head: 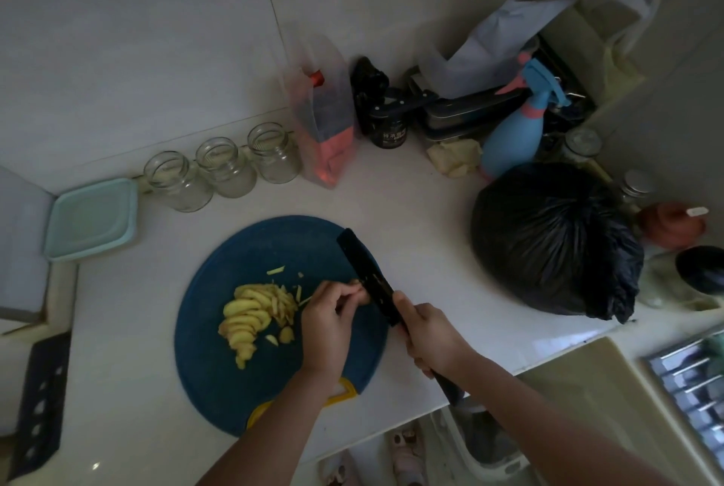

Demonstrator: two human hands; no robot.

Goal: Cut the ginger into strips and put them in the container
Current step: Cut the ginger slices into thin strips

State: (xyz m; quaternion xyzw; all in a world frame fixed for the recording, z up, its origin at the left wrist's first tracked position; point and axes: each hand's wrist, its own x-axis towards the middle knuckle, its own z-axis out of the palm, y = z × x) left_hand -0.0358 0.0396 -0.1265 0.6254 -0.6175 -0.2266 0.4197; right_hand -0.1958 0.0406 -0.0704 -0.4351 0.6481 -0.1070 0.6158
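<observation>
A fan of yellow ginger slices (245,319) lies on the round blue cutting board (219,379), with a small heap of cut strips (284,303) at its right side. My right hand (425,332) grips the handle of a black cleaver (364,276), whose blade stands over the board's right part. My left hand (327,319) is curled just left of the blade, its fingertips touching the blade's side and pinching something small that I cannot make out. A pale blue square container (92,219) sits at the far left of the counter.
Three glass jars (219,168) line the wall behind the board. A red-tinted bag (325,121), a dark jar (388,132) and a blue spray bottle (517,132) stand at the back. A full black bin bag (552,238) sits right of the board. The counter's front edge is close.
</observation>
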